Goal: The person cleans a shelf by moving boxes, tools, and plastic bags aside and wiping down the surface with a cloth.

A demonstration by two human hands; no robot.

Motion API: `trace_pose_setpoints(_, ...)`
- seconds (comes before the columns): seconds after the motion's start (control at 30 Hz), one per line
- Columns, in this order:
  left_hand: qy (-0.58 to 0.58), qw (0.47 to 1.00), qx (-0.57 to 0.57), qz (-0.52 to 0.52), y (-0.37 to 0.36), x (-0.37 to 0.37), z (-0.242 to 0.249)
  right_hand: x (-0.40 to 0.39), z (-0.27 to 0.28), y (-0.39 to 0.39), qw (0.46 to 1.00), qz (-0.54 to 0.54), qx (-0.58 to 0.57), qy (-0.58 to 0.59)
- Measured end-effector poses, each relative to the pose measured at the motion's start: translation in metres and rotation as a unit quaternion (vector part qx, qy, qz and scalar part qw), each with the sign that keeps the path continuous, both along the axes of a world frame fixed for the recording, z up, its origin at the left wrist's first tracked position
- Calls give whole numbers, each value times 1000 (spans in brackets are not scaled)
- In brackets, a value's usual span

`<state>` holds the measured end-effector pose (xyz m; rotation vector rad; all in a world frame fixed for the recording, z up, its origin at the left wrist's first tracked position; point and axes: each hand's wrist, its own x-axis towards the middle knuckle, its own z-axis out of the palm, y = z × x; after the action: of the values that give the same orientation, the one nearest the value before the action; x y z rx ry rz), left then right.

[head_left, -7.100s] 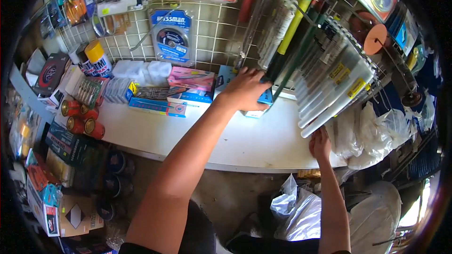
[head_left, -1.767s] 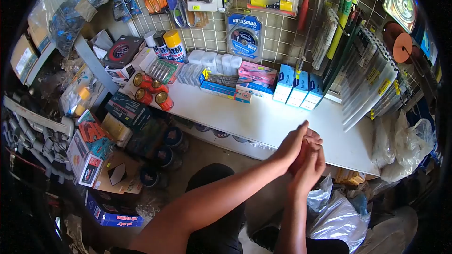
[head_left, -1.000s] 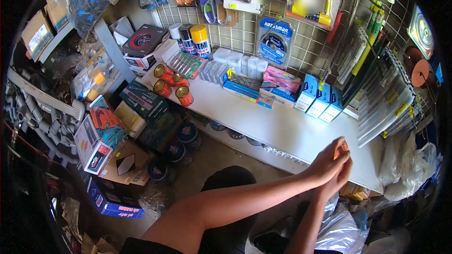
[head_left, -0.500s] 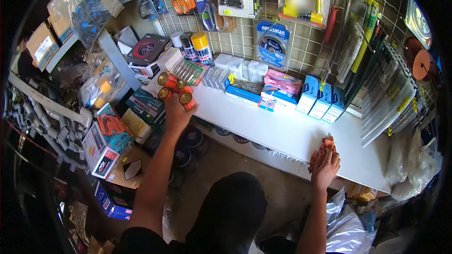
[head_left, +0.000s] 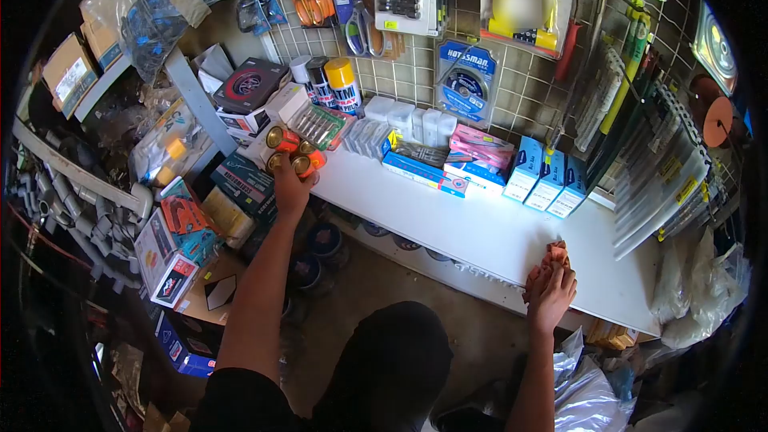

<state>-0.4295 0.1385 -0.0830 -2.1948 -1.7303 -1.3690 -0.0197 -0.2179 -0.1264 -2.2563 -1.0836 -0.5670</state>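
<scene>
At the left end of the white shelf (head_left: 472, 212), my left hand (head_left: 293, 186) is closed around small red cans (head_left: 310, 162) with gold-coloured tops. Several cans sit close together there; how many the fingers actually grip is hidden. Just behind them lies a clear pack of metal bits (head_left: 318, 124). My right hand (head_left: 550, 292) rests on the shelf's right part, its fingers bent over a crumpled reddish-brown cloth (head_left: 558, 254) that sticks out past the fingertips.
Spray cans (head_left: 342, 86), clear plastic boxes (head_left: 370, 136), a pink box (head_left: 480, 146) and blue boxes (head_left: 524, 166) line the shelf's back. Packaged tools hang on the wire grid (head_left: 412, 64). Plastic bags (head_left: 692, 292) hang at right. Tool boxes (head_left: 170, 260) are stacked at left.
My left hand and the red cans have moved slightly left and settled among the goods at the shelf's left end. My right hand stays on the cloth, almost still.
</scene>
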Motion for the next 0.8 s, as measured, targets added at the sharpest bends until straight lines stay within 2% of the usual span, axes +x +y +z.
trace_pose_setpoints(0.27, -3, 1000, -5, 7, 3, -6, -5, 1, -3, 0, 1000, 4, 1, -8)
trace_pose_setpoints(0.47, 76, 995, -8, 59, -9, -13, 5, 2, -3, -1, 1000, 11, 5, -5)
trace_pose_setpoints(0.57, 45, 997, -38, 44, -13, -11, 11, 0, 0, -1, 1000, 13, 2, 0)
trace_pose_setpoints(0.63, -41, 996, -35, 77, -6, -9, 7, -1, 1, -1, 1000, 14, 3, 8)
trace_pose_setpoints(0.73, -59, 997, 15, 57, 14, -16, -16, -2, 1, -1, 1000, 11, 2, 3)
trace_pose_setpoints(0.8, -49, 997, 10, 52, 15, -18, -17, -2, 1, -2, 1000, 10, 0, 2)
